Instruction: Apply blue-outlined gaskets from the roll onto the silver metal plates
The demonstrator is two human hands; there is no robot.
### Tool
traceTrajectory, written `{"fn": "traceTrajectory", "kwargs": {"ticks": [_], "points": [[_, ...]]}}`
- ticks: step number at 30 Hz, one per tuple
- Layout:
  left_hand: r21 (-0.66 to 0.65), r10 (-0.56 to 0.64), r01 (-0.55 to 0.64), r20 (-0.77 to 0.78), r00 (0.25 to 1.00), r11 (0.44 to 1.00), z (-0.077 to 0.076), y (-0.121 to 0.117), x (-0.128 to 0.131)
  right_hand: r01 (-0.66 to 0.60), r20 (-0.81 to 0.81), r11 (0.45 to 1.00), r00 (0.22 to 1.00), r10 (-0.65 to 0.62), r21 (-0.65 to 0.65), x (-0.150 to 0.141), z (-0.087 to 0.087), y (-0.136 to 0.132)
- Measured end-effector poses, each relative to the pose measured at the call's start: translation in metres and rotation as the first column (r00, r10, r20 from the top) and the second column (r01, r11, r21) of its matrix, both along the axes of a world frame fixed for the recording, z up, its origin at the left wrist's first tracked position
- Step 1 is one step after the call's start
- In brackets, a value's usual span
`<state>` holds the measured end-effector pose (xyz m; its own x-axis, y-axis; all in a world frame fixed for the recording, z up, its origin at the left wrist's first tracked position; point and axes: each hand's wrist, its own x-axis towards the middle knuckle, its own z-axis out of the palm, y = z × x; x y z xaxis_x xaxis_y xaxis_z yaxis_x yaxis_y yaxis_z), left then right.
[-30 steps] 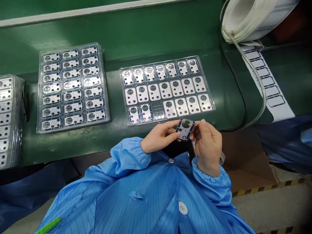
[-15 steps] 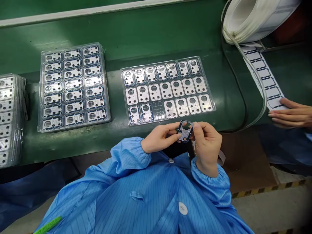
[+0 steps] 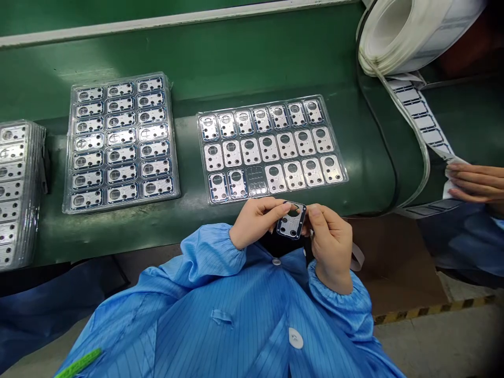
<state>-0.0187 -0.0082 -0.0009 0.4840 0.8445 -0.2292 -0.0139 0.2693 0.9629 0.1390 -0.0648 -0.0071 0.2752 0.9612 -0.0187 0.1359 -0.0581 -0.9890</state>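
In front of my chest is a small rectangular silver panel with a dark blue border, a large round opening and several small holes. My left hand is closed on its upper left part, thumb near the opening. My right hand is closed at its right edge, thumb and fingertips pinched together against it. Just beyond my hands, a clear plastic tray holds rows of similar panels. One pocket in its nearest row has no panel.
A stack of filled trays stands left, with another stack at the far left. On the right are a large white roll, a label strip, a dark cable and another person's hand.
The panel has shifted slightly left and down and turned in my fingers. My left thumb has moved to its upper part. The other person's hand has bent the strip's end over.
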Motion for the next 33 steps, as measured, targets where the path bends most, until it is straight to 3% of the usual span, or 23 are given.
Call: {"fn": "traceTrajectory", "kwargs": {"ticks": [7, 15, 18, 21, 25, 28, 30, 33], "points": [[-0.024, -0.042, 0.043, 0.031, 0.999, 0.999, -0.001, 0.002, -0.001, -0.036, -0.106, 0.999, 0.994, 0.033, -0.022, 0.000, -0.002, 0.001], [0.004, -0.070, 0.070, 0.033, 0.997, 0.998, -0.004, 0.002, -0.001, 0.001, 0.090, 1.000, 0.996, 0.000, -0.013, 0.001, 0.002, 0.001], [0.044, -0.085, 0.083, 0.037, 0.996, 0.996, 0.000, 0.001, -0.006, -0.072, 0.129, 0.997, 0.989, 0.071, 0.001, 0.000, 0.005, 0.000], [0.165, -0.068, 0.077, -0.059, 0.996, 0.983, 0.009, 0.005, -0.016, -0.169, 0.137, 0.986, 0.976, 0.166, 0.010, -0.003, 0.007, -0.001], [0.312, 0.159, -0.101, -0.167, 0.973, 0.945, 0.019, 0.020, -0.027, -0.158, 0.101, 0.987, 0.983, 0.156, 0.021, -0.004, 0.006, 0.000], [0.426, 0.347, -0.225, -0.234, 0.908, 0.876, 0.021, 0.036, -0.031, -0.081, 0.069, 0.996, 0.995, 0.077, 0.043, 0.001, 0.005, 0.000], [0.531, 0.409, -0.188, -0.336, 0.848, 0.826, 0.019, 0.044, -0.032, -0.043, 0.061, 0.998, 0.997, 0.040, 0.042, 0.006, 0.003, -0.002], [0.670, 0.494, -0.006, -0.541, 0.681, 0.742, 0.014, 0.051, -0.032, 0.026, 0.069, 0.999, 0.997, -0.029, 0.043, 0.017, -0.003, -0.006]]}}
